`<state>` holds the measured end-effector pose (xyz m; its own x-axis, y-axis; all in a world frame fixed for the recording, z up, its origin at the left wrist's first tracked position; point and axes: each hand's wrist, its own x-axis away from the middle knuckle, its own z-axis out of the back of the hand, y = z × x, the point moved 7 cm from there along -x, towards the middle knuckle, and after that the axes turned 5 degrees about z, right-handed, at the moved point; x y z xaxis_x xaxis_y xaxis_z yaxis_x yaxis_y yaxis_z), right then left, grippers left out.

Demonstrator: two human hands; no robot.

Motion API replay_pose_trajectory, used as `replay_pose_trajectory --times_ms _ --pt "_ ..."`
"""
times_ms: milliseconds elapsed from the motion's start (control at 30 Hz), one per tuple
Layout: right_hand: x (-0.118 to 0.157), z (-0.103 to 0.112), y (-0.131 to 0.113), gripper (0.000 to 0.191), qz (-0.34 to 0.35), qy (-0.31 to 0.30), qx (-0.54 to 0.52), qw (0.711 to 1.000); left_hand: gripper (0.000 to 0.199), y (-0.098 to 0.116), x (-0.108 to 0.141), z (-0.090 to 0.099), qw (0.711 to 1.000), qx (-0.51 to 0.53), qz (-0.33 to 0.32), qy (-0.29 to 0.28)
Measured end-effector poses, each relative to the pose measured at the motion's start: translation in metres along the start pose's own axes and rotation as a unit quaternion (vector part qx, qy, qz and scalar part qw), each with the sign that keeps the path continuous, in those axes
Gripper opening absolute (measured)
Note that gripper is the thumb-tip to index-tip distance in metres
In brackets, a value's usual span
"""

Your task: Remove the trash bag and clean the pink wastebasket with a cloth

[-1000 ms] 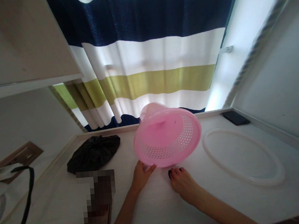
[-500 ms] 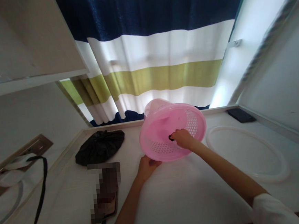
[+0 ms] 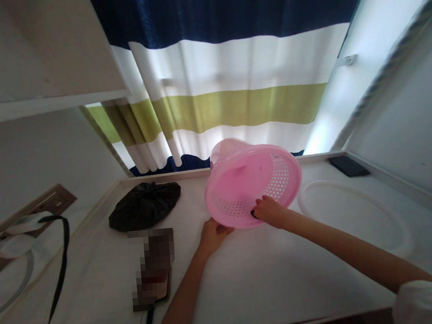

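A pink basket with perforated sides lies tilted on the white table, its wide mouth facing me. At its lower left rim, my left hand grips the edge, fingers partly hidden beneath it. Just inside the lower right of the mouth is my right hand, its fingers closed on a small black item too small to name. To the right, a round translucent white lid lies flat on the table.
A black plastic bag and a blurred-out device with a cable sit at the left. A dark flat object lies at the back right corner. Wall sockets are at left; a striped curtain hangs behind.
My right hand has moved down and slightly right, from deeper in the basket toward its lower rim, with the black item. The camera view has shifted slightly.
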<state>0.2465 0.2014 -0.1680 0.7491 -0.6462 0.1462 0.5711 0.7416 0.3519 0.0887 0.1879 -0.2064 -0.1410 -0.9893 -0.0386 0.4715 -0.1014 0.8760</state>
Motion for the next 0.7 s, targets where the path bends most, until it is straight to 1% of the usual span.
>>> replay_pose_trajectory --times_ms 167,267,367,500,567,633,700 --pt "0.031 0.006 -0.03 0.015 0.036 -0.038 -0.037 0.998 0.029 -0.005 -0.001 -0.001 1.0 -0.015 -0.008 0.002" --pt "0.038 0.012 -0.034 0.016 0.036 -0.048 -0.05 0.997 0.03 -0.006 -0.001 -0.003 0.999 -0.025 -0.027 -0.001" --pt "0.029 0.017 -0.018 0.019 0.004 -0.026 -0.038 0.999 0.032 -0.006 0.0 -0.003 0.999 -0.028 -0.031 0.001" --pt "0.003 0.015 0.018 0.024 -0.051 -0.004 -0.015 0.999 0.034 -0.005 0.0 -0.001 1.0 -0.031 -0.005 -0.003" --pt "-0.012 0.012 0.033 0.026 -0.072 0.001 -0.013 0.997 0.035 -0.003 0.0 -0.001 0.999 -0.034 -0.003 -0.01" --pt "-0.025 0.009 0.042 0.027 -0.082 0.006 -0.015 0.996 0.033 0.001 0.0 0.0 0.999 -0.035 -0.01 -0.012" --pt "-0.036 0.007 0.047 0.028 -0.085 0.013 -0.013 0.996 0.03 0.004 0.001 0.001 0.999 -0.036 -0.019 -0.009"
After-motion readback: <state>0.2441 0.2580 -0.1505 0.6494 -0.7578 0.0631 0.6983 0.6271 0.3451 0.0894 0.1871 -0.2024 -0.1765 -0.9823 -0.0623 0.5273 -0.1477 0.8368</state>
